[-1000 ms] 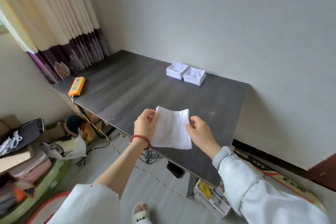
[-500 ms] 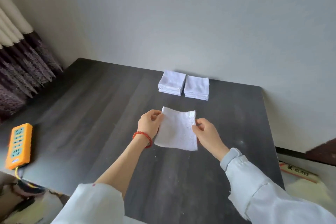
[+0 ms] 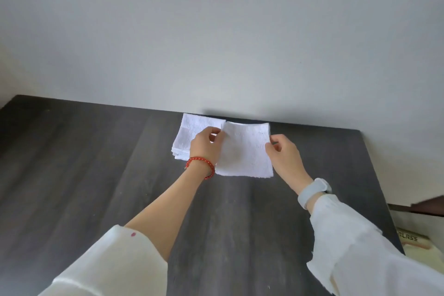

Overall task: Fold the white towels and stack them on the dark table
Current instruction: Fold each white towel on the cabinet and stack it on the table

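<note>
Both hands, left hand [image 3: 206, 145] and right hand [image 3: 284, 155], each grip pinching a side of the folded towel [image 3: 245, 151], have carried it from mid-table [image 3: 96, 175] to the stack [image 3: 192, 130] by the wall, ready for stacking.

Bare dark table [image 3: 96, 175] left of towel stack [image 3: 189, 132]

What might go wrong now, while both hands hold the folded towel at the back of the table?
The folded towel hides whatever lies beneath, so it may land crooked. The left hand reaches over the left stack and might shift it. Pinched only at its sides, with the right hand opposite, the towel might unfold.
</note>
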Tool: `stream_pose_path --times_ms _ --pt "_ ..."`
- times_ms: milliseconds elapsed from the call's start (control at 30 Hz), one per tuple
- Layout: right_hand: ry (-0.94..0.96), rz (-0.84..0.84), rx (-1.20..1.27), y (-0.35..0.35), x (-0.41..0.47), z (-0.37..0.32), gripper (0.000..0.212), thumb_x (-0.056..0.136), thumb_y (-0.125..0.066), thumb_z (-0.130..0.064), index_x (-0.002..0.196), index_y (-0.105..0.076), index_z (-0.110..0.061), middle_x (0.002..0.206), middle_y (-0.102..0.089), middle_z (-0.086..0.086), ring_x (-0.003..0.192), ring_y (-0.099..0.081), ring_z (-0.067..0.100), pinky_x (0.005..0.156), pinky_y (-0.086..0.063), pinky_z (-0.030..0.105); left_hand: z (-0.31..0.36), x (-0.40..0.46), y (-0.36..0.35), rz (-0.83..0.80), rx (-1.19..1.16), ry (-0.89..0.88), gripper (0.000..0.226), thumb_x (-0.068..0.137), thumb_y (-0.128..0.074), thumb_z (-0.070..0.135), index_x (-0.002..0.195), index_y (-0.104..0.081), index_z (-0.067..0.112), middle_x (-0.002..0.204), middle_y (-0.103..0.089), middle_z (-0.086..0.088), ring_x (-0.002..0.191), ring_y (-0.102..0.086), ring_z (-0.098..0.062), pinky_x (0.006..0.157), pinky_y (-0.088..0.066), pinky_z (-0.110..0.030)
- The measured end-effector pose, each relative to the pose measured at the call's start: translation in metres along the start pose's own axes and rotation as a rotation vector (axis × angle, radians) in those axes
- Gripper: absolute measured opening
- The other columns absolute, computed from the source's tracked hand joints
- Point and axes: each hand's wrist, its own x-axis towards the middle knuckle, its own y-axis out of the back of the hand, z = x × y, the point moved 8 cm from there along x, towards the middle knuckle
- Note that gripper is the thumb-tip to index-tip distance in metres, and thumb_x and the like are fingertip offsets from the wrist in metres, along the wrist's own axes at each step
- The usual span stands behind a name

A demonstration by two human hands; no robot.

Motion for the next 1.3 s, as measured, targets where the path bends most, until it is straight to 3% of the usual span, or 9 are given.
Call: stream_pose_path --times_ms 267,633,767,833,967,1033,1100,1167,1300 --pt "-0.026 0.01 -0.075 -0.022 0.069 0.029 0.022 0.095 -0.042 -0.019 0.114 -0.052 -0.013 0.084 -0.055 -0.001 0.065 -0.047 0.01 0.054 -0.035 0.021 -0.021 0.071 -0.032 0.008 0.171 0.024 0.018 0.091 -0.05 0.03 0.099 -0.061 0.018 0.087 -0.057 0.003 0.075 -0.052 -0.018 0.067 -0.038 -0.024" --pt "0.014 0.1 -0.21 -0.023 0.076 0.048 0.02 0.095 -0.043 -0.019 0.11 -0.052 -0.009 0.086 -0.059 0.004 0.068 -0.051 0.016 0.054 -0.034 0.018 -0.008 0.079 -0.056 0.062 0.585 -0.138 0.026 0.096 -0.038 0.035 0.107 -0.056 0.019 0.093 -0.066 0.001 0.086 -0.057 -0.023 0.065 -0.043 -0.03" --pt "0.066 0.198 -0.363 -0.02 0.068 0.044 0.031 0.092 -0.048 -0.015 0.122 -0.045 -0.011 0.11 -0.053 0.009 0.078 -0.055 0.022 0.065 -0.043 0.029 0.002 0.069 -0.055 0.261 0.677 -0.414 0.021 0.083 -0.06 0.015 0.104 -0.058 0.009 0.093 -0.061 -0.009 0.087 -0.056 -0.031 0.06 -0.038 -0.032" --pt "0.218 0.276 -0.537 -0.02 0.062 0.033 0.043 0.086 -0.052 -0.008 0.128 -0.043 -0.009 0.12 -0.049 0.014 0.093 -0.057 0.028 0.071 -0.046 0.036 0.006 0.059 -0.056 0.34 0.732 -0.601 0.031 0.079 -0.061 0.011 0.11 -0.058 0.01 0.105 -0.062 -0.009 0.097 -0.056 -0.028 0.071 -0.041 -0.035" --pt "0.416 0.181 -0.87 -0.04 0.06 0.025 0.051 0.086 -0.031 -0.017 0.135 -0.041 -0.009 0.146 -0.038 0.009 0.134 -0.036 0.027 0.101 -0.035 0.05 -0.008 0.048 -0.071 0.167 0.919 -0.688 0.042 0.089 -0.036 0.024 0.126 -0.052 0.011 0.132 -0.054 -0.001 0.13 -0.041 -0.025 0.097 -0.028 -0.046" --pt "0.331 0.039 -0.916 -0.049 0.063 0.039 0.053 0.092 -0.022 -0.024 0.142 -0.03 -0.009 0.154 -0.021 0.007 0.142 -0.019 0.022 0.111 -0.019 0.052 -0.023 0.047 -0.08 0.002 1.084 -0.571 0.056 0.092 -0.017 0.038 0.138 -0.037 0.011 0.146 -0.038 -0.001 0.14 -0.023 -0.026 0.107 -0.016 -0.054" --pt "0.219 -0.07 -0.908 -0.054 0.064 0.056 0.052 0.099 -0.017 -0.03 0.147 -0.012 -0.012 0.157 -0.001 0.003 0.144 -0.001 0.019 0.114 -0.006 0.05 -0.038 0.05 -0.089 -0.148 1.176 -0.459 0.065 0.091 0.0 0.047 0.146 -0.012 0.014 0.155 -0.012 0.0 0.143 0.004 -0.023 0.109 0.011 -0.054" --pt "0.173 -0.111 -0.898 -0.055 0.062 0.06 0.054 0.1 -0.017 -0.034 0.148 -0.002 -0.014 0.156 0.008 0.002 0.144 0.006 0.021 0.115 -0.005 0.048 -0.038 0.052 -0.092 -0.193 1.218 -0.435 0.062 0.094 -0.002 0.048 0.147 -0.001 0.017 0.156 0.0 0.003 0.142 0.015 -0.022 0.105 0.021 -0.054" --pt "0.152 -0.104 -0.723 -0.041 0.051 0.038 0.053 0.1 -0.02 -0.031 0.148 -0.002 -0.018 0.156 0.009 0.002 0.144 0.008 0.021 0.115 -0.004 0.047 -0.01 0.042 -0.072 -0.153 1.148 -0.435 0.054 0.098 -0.013 0.041 0.147 -0.006 0.02 0.156 0.001 0.005 0.142 0.015 -0.023 0.106 0.017 -0.057"
